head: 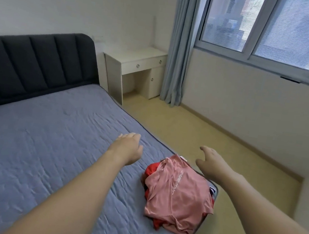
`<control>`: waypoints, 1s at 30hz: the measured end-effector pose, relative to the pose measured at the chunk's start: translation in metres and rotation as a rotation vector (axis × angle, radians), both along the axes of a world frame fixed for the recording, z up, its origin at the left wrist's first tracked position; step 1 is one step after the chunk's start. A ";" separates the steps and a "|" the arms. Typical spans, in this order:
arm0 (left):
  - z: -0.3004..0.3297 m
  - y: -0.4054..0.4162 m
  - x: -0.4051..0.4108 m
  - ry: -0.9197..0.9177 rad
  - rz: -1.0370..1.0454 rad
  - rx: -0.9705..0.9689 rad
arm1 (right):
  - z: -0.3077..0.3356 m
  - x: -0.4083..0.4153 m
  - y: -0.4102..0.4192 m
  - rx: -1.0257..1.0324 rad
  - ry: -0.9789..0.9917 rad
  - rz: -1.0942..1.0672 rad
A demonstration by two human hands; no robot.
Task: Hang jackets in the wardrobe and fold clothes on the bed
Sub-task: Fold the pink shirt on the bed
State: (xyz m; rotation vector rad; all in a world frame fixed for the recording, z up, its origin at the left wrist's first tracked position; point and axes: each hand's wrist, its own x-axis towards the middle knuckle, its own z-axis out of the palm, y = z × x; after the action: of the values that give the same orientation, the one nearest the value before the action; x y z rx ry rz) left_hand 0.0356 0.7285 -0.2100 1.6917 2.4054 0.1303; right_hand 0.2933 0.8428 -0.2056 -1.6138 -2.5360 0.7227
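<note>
While both arms reach forward over the bed [48,142], neither hand holds anything: the left hand [129,146] hangs above the sheet with fingers relaxed and pointing away, and the right hand [210,159] hovers with its fingers loosely spread, thumb out.

Nearer than the right hand, just below its wrist and forearm, lies the pile [176,193] of clothes, on the bed's edge by the floor. It sits between the two arms, closer to the right one; the left hand is well apart from it.

Judging from this, folding is barely begun or not begun at all: nothing folded shows on the sheet, and no wardrobe or jacket is in view, so the hanging part cannot be judged.

On top of the pile is a pink shirt [178,194], crumpled and draped unevenly, with a line of pale lettering across it. Red cloth [152,169] pokes out beneath it toward the left hand and at the near edge.

Beyond both hands stand a dark headboard [34,65], a white desk [134,67], a curtain [181,41] and a window [269,28].
</note>
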 end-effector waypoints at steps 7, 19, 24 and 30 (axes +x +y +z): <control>-0.166 0.183 0.013 -0.158 0.096 -0.109 | -0.155 -0.021 0.195 -0.173 -0.014 0.055; -0.510 0.310 0.030 -0.549 0.312 -0.489 | -0.469 -0.090 0.359 -0.457 0.017 0.079; -0.592 0.315 0.038 -0.430 0.512 -0.388 | -0.544 -0.123 0.374 -0.531 0.114 0.015; -0.606 0.288 0.053 -0.265 0.338 -0.374 | -0.583 -0.149 0.352 -0.609 0.190 -0.092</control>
State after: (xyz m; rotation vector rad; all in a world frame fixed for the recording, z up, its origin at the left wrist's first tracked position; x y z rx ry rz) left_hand 0.0886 1.0167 -0.8157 1.0334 2.3129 -0.0436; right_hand 0.1447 1.1953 -0.7885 -1.6753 -2.2069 1.6650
